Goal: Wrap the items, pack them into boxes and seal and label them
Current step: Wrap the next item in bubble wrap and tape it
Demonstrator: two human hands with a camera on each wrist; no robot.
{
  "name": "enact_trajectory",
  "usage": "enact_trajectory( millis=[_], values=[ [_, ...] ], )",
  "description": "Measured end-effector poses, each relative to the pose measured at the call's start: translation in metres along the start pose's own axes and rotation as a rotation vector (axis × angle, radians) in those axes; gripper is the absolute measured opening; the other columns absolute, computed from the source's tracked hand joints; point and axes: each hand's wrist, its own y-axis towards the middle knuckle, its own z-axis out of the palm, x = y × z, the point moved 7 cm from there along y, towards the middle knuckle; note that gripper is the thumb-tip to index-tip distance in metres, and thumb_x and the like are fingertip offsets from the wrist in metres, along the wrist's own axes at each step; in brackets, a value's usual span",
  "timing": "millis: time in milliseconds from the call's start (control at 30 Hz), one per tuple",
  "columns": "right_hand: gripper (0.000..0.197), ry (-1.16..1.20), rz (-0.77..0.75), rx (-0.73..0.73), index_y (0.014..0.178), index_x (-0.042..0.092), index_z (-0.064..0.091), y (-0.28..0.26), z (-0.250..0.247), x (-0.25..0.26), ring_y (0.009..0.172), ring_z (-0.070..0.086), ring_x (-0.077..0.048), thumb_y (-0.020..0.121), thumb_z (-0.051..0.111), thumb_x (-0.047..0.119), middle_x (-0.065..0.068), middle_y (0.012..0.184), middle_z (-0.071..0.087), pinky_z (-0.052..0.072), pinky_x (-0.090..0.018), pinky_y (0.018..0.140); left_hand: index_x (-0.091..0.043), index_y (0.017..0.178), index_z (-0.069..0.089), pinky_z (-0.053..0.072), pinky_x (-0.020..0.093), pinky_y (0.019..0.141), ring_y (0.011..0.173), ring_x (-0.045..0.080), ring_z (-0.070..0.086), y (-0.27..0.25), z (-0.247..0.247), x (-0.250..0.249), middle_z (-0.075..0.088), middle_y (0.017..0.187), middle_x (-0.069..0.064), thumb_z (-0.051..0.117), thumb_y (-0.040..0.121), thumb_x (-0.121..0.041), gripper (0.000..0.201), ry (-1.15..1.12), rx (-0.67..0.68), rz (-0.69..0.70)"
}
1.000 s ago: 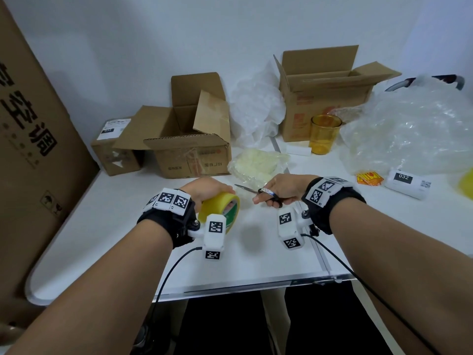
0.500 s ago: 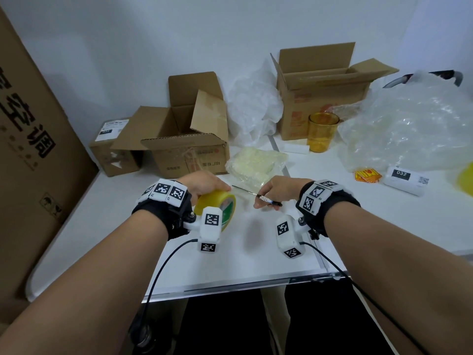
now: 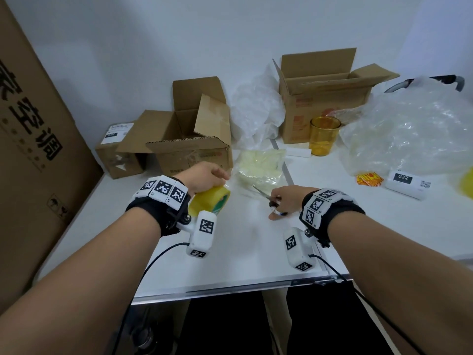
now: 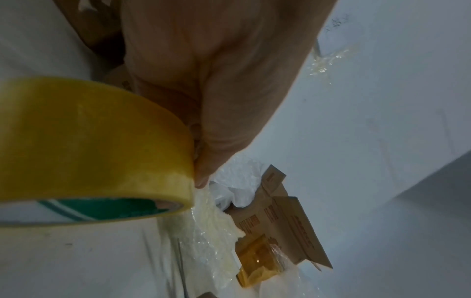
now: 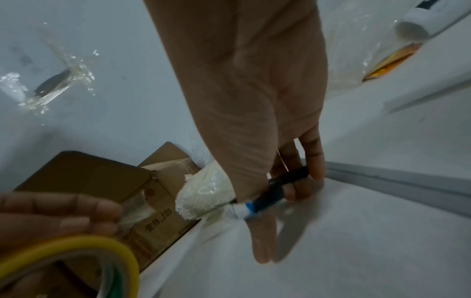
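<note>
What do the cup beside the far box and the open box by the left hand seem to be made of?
The cup looks like clear amber plastic or glass: light passes through and its wall shines; which one I cannot tell. The open box is matte brown corrugated cardboard: a wavy fluted edge shows along its front flap.

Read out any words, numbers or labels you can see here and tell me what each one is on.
"032": white device on the table's right side, beside a QR code.
"空调", large black characters, with a cut-off character above: big carton at left.
"印" upside down, the rest blurred: front open box, right wrist view.
Small box's white label: too small to read.
Red print on rear open box: unreadable.
Orange stickers: blurred.
</note>
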Motion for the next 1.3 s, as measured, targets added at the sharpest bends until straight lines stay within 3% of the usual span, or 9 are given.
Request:
enact_trajectory(
  millis=[200,367,533,633,767,867,933,1100,1300],
  values=[
    [0.057,-0.250,-0.023,-0.033,0.136,0.028,0.044,0.002,-0.004,-0.003,0.114,0.050,-0.029,0.084,0.065,0.037,-0.006,0.116,0.051,0.049,-0.040,0.087,-0.020,0.127,0.058,0.050,0.023,0.084,0.097,0.010,0.059,-0.008,0.005,-0.018,0.064,0.110,0.001,0.063,0.091,-0.002,0.040,-0.149,-0.019,0.200],
    [0.072,-0.022,-0.005,-0.096,0.143,0.018,0.040,0.004,-0.003,-0.010,0.124,0.050,-0.027,0.081,0.074,0.028,-0.008,0.138,0.049,0.047,-0.036,0.097,-0.029,0.134,0.046,0.044,0.016,0.066,0.085,0.005,0.061,-0.014,0.010,-0.024,0.068,0.109,-0.002,0.065,0.091,-0.003,0.054,-0.328,0.001,0.220],
    [0.043,0.105,-0.021,-0.306,0.128,0.012,0.060,-0.003,-0.022,-0.020,0.112,0.059,-0.024,0.086,0.067,0.015,-0.008,0.126,0.061,0.048,-0.030,0.094,-0.021,0.132,0.053,0.047,0.028,0.078,0.091,0.010,0.064,-0.016,0.011,-0.029,0.069,0.113,-0.001,0.066,0.091,-0.004,0.046,-0.456,0.002,0.201],
    [0.033,0.154,0.039,-0.354,0.122,0.006,0.062,-0.006,-0.027,-0.028,0.106,0.061,-0.028,0.089,0.064,0.011,-0.013,0.119,0.061,0.051,-0.033,0.090,-0.020,0.127,0.059,0.050,0.023,0.076,0.093,0.009,0.063,-0.015,0.013,-0.035,0.069,0.107,-0.004,0.066,0.091,-0.005,0.039,-0.504,0.003,0.199],
    [0.014,0.080,0.096,-0.293,0.082,0.001,0.059,-0.007,-0.017,-0.030,0.089,0.060,-0.031,0.091,0.057,0.011,-0.017,0.096,0.059,0.046,-0.029,0.067,-0.019,0.117,0.066,0.051,0.020,0.074,0.095,0.010,0.064,-0.016,0.013,-0.046,0.068,0.113,0.003,0.064,0.092,-0.004,0.029,-0.520,-0.015,0.224],
    [0.017,0.073,0.077,-0.269,0.095,0.001,0.068,-0.005,-0.020,-0.036,0.101,0.062,-0.028,0.091,0.058,0.014,-0.013,0.103,0.065,0.049,-0.030,0.083,-0.017,0.105,0.068,0.052,0.019,0.072,0.087,0.009,0.063,-0.016,0.015,-0.056,0.067,0.103,0.001,0.063,0.092,-0.002,0.020,-0.563,-0.014,0.236],
    [0.022,0.291,0.057,-0.333,0.104,0.004,0.073,-0.008,-0.034,-0.043,0.098,0.062,-0.023,0.091,0.061,0.017,-0.010,0.106,0.068,0.050,-0.029,0.087,-0.016,0.097,0.066,0.051,0.019,0.069,0.080,0.008,0.061,-0.013,0.019,-0.065,0.065,0.096,-0.001,0.063,0.091,-0.002,0.016,-0.588,-0.003,0.247],
    [0.028,1.274,0.004,-0.339,0.084,0.005,0.062,-0.036,-0.063,-0.047,0.066,0.059,-0.015,0.102,0.048,0.021,-0.010,0.082,0.063,0.049,-0.019,0.059,-0.016,0.089,0.063,0.051,0.020,0.068,0.073,0.007,0.062,-0.005,0.039,-0.096,0.065,0.094,-0.004,0.063,0.092,-0.002,0.014,-0.610,0.046,0.285],
    [0.062,1.458,-0.084,-0.115,0.110,0.002,0.065,-0.057,-0.073,-0.054,0.095,0.068,-0.022,0.095,0.043,0.059,-0.013,0.103,0.071,0.056,-0.026,0.076,-0.014,0.078,0.066,0.055,0.027,0.082,0.098,0.017,0.066,0.006,0.064,-0.136,0.065,0.119,0.001,0.066,0.089,0.001,0.019,-0.628,0.009,0.397]
  ],
)
